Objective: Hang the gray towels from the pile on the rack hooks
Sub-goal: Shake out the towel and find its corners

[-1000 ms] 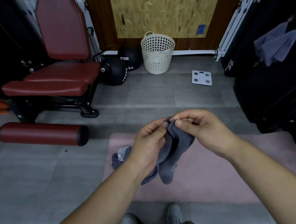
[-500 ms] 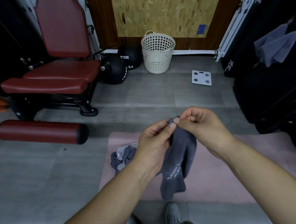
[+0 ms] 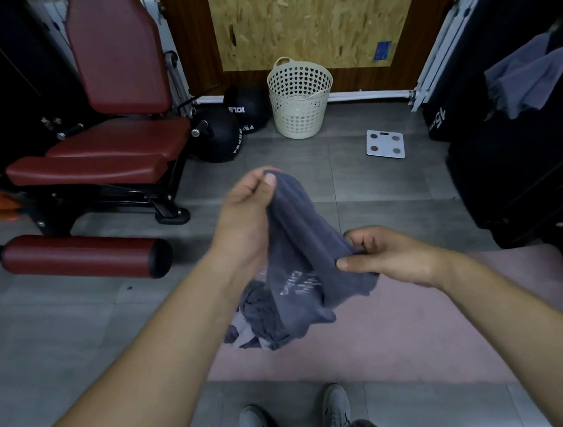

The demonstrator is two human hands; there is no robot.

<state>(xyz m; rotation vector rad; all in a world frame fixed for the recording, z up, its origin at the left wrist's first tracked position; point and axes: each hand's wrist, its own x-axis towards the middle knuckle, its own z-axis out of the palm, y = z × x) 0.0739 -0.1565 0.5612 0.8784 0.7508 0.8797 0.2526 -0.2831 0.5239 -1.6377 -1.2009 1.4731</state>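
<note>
Gray tiled floor (image 3: 356, 178), red padded bench (image 3: 109, 150), cream basket (image 3: 300, 98) against wood-panelled wall (image 3: 316, 13).

Open floor (image 3: 356, 185) lies ahead, hemmed by the red bench (image 3: 106, 158) and its roller pad (image 3: 81, 256) on the left, the black rack (image 3: 523, 172) on the right, a basket (image 3: 301, 108) at the far end.

We see a red padded exercise seat (image 3: 117, 91) at the left, with a red roller pad (image 3: 81, 256) low in front of it above the gray tiled floor (image 3: 61, 337). Two black medicine balls (image 3: 221, 138) sit just right of the seat. A cream perforated basket (image 3: 300, 101) stands beside them, below a chipboard panel (image 3: 316, 13) on the wall. A white bathroom scale (image 3: 385, 143) lies flat to the basket's right. Nearer us lies a pink mat (image 3: 405, 332), with gray shoes (image 3: 335, 408) on the tiles just short of its near edge
</note>
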